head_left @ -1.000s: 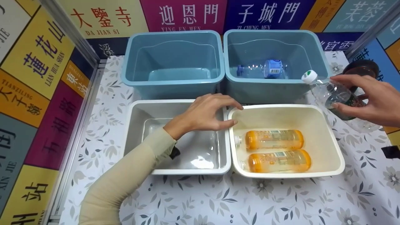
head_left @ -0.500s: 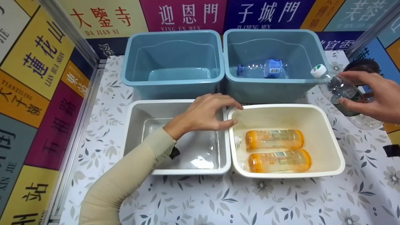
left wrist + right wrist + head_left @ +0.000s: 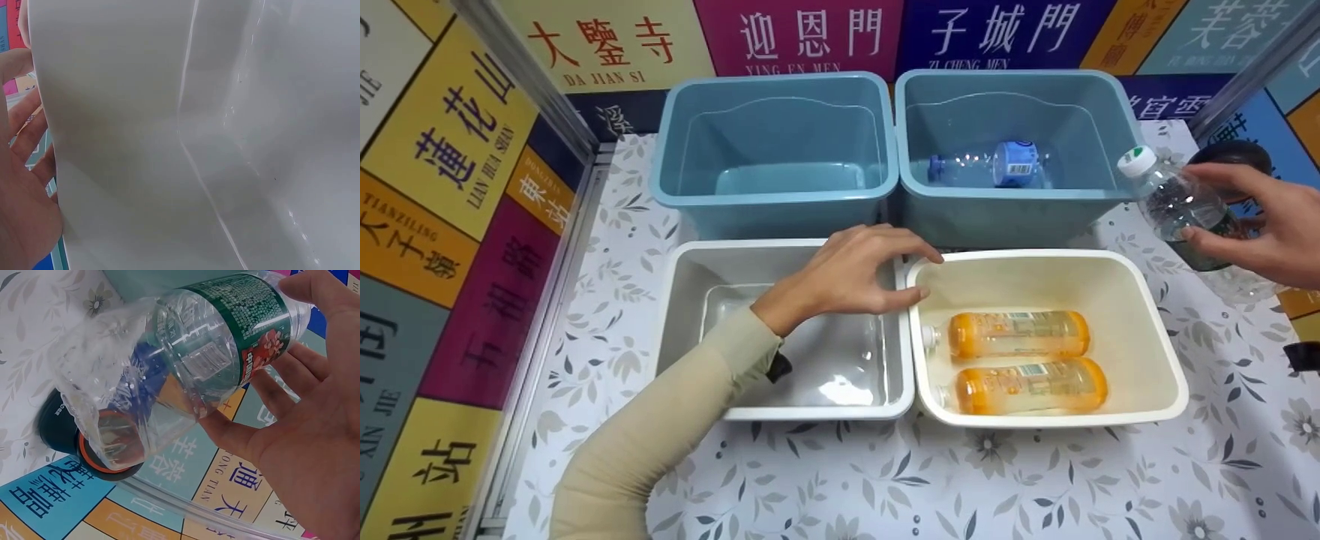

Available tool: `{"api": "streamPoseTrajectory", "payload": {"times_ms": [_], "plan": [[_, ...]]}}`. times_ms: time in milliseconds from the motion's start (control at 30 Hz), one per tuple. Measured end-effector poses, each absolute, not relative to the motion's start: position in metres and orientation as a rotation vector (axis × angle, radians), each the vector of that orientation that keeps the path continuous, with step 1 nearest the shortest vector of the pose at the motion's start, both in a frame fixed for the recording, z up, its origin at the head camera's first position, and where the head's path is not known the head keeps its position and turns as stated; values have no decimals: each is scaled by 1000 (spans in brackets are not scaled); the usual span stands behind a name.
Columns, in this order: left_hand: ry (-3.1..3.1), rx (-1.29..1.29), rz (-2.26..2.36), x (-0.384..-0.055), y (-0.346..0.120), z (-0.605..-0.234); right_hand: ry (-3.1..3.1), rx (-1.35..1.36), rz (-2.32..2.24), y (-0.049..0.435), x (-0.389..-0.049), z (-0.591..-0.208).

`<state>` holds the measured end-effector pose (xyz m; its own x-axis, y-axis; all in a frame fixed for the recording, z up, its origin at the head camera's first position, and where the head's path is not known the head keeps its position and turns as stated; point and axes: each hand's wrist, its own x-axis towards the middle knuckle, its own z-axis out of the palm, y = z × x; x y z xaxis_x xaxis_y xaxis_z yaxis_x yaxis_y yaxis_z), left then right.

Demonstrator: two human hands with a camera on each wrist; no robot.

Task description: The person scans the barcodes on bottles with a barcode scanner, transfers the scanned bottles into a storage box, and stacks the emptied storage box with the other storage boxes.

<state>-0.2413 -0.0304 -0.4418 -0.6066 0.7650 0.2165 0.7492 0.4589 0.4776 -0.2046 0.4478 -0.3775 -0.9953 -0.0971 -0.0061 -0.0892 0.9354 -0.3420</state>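
My right hand point(image 3: 1271, 229) holds a clear plastic water bottle point(image 3: 1174, 206) with a white cap and green label, at the right of the head view. The bottle hangs tilted, cap toward the right blue bin. In the right wrist view, thumb and fingers pinch the bottle point(image 3: 236, 326) around its label; its lower part looks crumpled. My left hand point(image 3: 855, 274) lies over the grey bin point(image 3: 784, 412), its fingertips at the left rim of the cream bin point(image 3: 1054, 420). Two orange-labelled bottles point(image 3: 1020, 335) lie side by side inside the cream bin.
Two blue bins point(image 3: 772, 199) stand behind the front pair; the right one contains a blue-labelled bottle point(image 3: 1014, 163) lying down. A dark cylinder with an orange ring point(image 3: 59, 422) sits at the back right. Printed panels point(image 3: 817, 34) enclose the flowered table point(image 3: 840, 480).
My right hand has moved right and slightly upward with the water bottle, away from the right blue bin. The left hand has stayed in place.
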Motion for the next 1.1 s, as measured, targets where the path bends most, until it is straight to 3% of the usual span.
{"api": "streamPoseTrajectory", "payload": {"times_ms": [1100], "plan": [[2650, 1394, 848, -242, -30, -443, 3117, -78, -646, 470, -217, -391]]}}
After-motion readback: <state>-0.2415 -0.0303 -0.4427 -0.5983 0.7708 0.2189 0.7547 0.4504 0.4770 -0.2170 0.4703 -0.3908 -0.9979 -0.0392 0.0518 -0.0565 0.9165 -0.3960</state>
